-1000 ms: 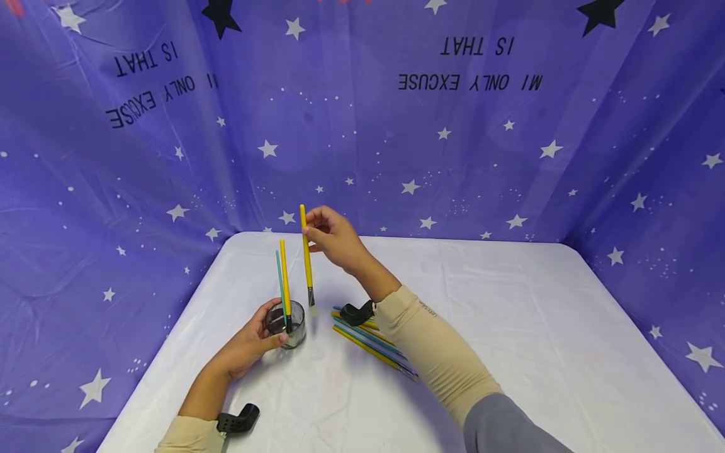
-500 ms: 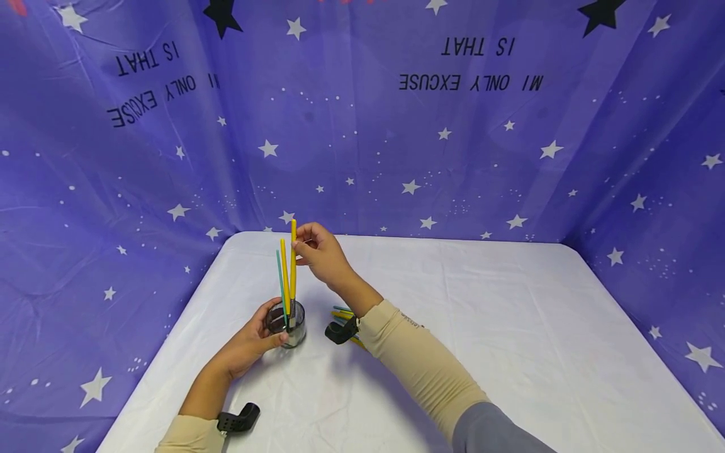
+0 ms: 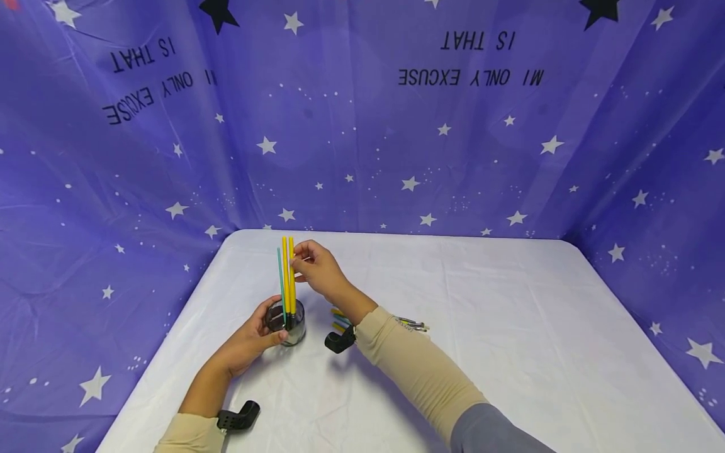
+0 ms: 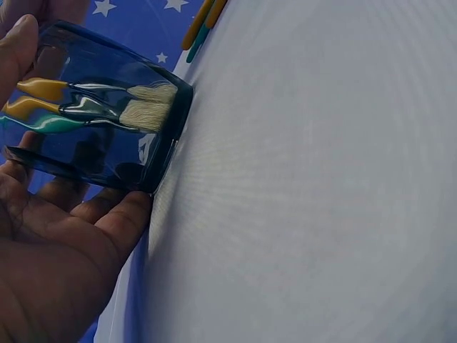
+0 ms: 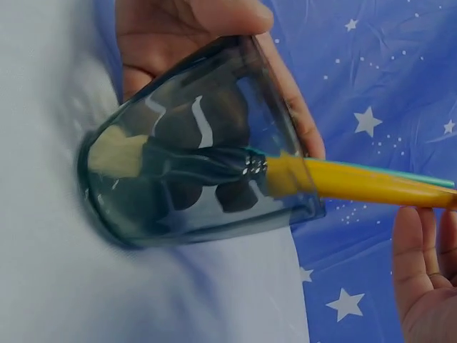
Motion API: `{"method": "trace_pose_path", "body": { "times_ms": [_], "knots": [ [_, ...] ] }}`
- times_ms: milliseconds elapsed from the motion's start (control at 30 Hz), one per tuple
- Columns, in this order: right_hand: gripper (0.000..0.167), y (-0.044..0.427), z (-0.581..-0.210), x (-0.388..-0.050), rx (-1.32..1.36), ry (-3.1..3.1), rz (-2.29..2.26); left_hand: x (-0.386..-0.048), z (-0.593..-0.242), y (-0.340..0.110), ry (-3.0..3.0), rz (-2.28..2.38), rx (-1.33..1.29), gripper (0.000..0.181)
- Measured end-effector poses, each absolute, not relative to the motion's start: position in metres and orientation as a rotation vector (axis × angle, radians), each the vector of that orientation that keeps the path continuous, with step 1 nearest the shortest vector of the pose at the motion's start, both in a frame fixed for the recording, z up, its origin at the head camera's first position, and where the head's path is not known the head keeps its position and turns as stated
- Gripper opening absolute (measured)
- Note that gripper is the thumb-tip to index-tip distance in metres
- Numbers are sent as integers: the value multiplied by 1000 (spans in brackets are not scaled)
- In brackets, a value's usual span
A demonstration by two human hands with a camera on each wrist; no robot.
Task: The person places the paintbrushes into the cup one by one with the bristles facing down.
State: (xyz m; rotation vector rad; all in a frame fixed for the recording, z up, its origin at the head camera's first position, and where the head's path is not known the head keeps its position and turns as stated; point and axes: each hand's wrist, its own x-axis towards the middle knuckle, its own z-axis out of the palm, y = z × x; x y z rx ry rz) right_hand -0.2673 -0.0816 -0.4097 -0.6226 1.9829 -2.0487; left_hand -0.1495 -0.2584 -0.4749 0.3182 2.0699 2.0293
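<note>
A dark see-through glass (image 3: 296, 336) stands on the table, and my left hand (image 3: 246, 343) grips it round its side. Inside it are a thin teal paintbrush (image 3: 280, 277) and two yellow paintbrushes, bristles down. My right hand (image 3: 320, 267) pinches the right-hand yellow paintbrush (image 5: 350, 181) by its upper handle. In the left wrist view, pale bristles (image 4: 146, 114) lie near the glass bottom. The right wrist view shows my left hand (image 5: 207, 18) behind the glass.
Several more yellow and teal paintbrushes (image 3: 338, 319) lie on the white-covered table (image 3: 510, 340), partly hidden under my right forearm. A purple star-printed curtain (image 3: 362, 126) hangs behind and at both sides.
My right hand has moved left and down, lowering the yellow paintbrush from beside the glass into it. My left hand has stayed on the glass.
</note>
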Motion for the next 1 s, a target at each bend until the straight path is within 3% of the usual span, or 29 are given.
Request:
{"method": "trace_pose_path", "body": {
  "times_ms": [667,1000],
  "knots": [
    [28,-13,-442,-286,-765,2159,-1509,-149,-477,-260,2066,2016,284,84],
    [19,24,-444,-282,-943,2335,-1130,-151,-479,-260,2068,2023,315,84]
  ]
}}
